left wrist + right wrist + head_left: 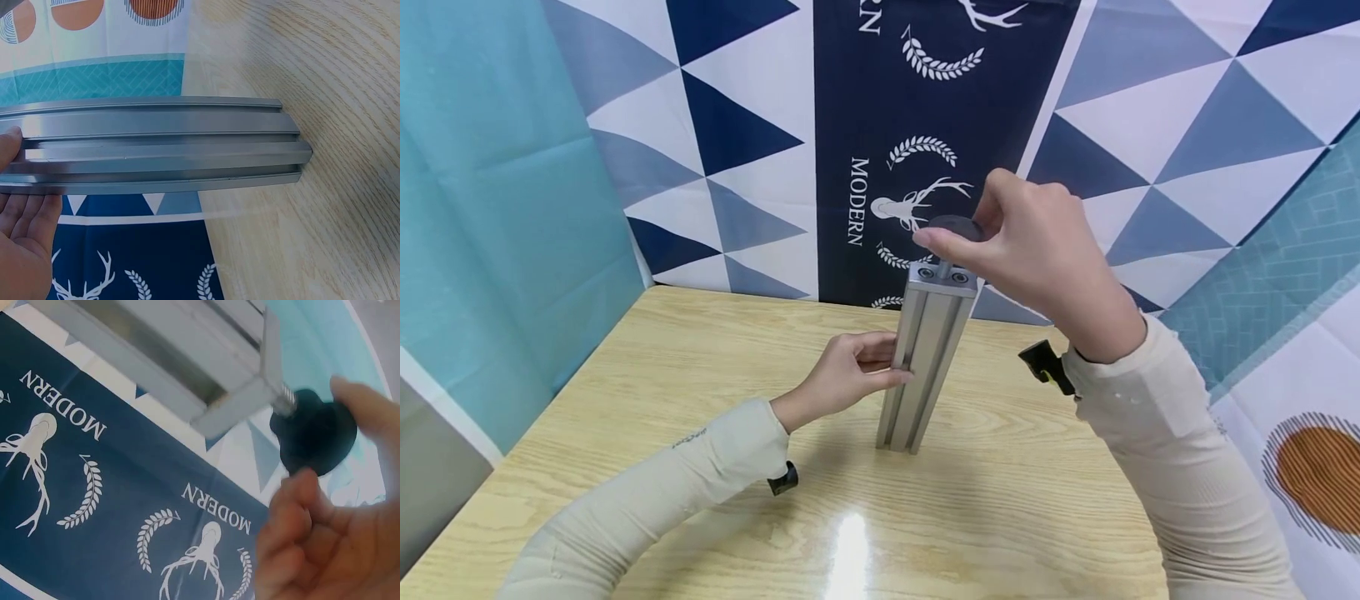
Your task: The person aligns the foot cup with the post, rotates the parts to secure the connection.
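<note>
An aluminium extrusion profile (922,367) stands upright on the table, slotted along its sides. My left hand (841,375) grips it about midway, thumb on the near face and fingers behind. The left wrist view shows the slotted length of the profile (162,123) down to its lower end at the tabletop. On top, an end plate (951,287) carries two bolts. My right hand (1045,250) pinches a black round levelling foot (957,225) above that plate. In the right wrist view, the foot's threaded stem (286,399) meets the plate; how deep it sits is hidden.
A light wood-grain table (1022,492) lies under the work. Behind it hangs a patterned cloth (745,167) with triangles and deer prints, close past the profile. Teal cloth (497,225) hangs at the left. Small black wrist cameras are strapped to both sleeves.
</note>
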The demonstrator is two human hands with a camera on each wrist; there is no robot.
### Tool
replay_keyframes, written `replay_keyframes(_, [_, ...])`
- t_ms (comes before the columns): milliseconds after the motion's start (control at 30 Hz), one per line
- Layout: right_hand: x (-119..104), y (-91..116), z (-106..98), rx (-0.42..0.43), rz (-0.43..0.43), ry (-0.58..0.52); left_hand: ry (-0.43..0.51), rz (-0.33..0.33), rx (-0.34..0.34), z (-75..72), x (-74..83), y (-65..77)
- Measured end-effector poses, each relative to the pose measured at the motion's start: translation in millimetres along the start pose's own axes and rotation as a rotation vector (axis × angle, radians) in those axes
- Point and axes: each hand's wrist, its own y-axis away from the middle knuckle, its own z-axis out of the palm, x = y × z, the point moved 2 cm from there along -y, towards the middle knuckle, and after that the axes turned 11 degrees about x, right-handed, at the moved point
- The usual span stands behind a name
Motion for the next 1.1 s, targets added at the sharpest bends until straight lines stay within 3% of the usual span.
replay_keyframes(133, [-1.5,1.8,-1.0,0.01,-0.013,0.037,-0.004,0.0,0.003,-0.1,-1.9,0.1])
replay_keyframes(200, [-0.2,1.5,-4.6,-0.036,-0.032,0.026,-0.003,-0.003,0.002,0.1,-3.0,0.2])
replay_keyframes(267, [2.2,0.0,-9.1,-0.117,-0.094,-0.026,-0.004,-0.005,0.001,0.4,-3.4,0.3])
replay_keyframes(433, [10.4,-6.3,-17.1,-0.426,-0.348,-0.183,-0.013,-0.008,0.003,0.6,-2.4,-0.4])
replay_keyframes(500, [12.0,-8.4,-16.8,-0.474,-0.419,-0.206,-0.012,-0.012,0.007,0.5,-2.2,-0.7])
replay_keyframes(600, [10.0,-9.8,-14.8,-0.388,-0.397,-0.171,-0.004,-0.016,0.006,0.9,-2.1,-1.0])
replay_keyframes(767, [4.7,-5.3,-6.0,-0.198,-0.183,-0.068,-0.001,-0.005,-0.002,1.7,-1.7,-1.2])
replay_keyframes(867, [4.1,-1.0,0.4,-0.16,-0.146,-0.048,-0.006,-0.001,-0.001,1.0,-1.2,-0.9])
replay_keyframes(1100, [1.5,1.9,1.4,-0.132,-0.155,-0.013,-0.005,-0.011,-0.012,0.6,-0.5,0.3])
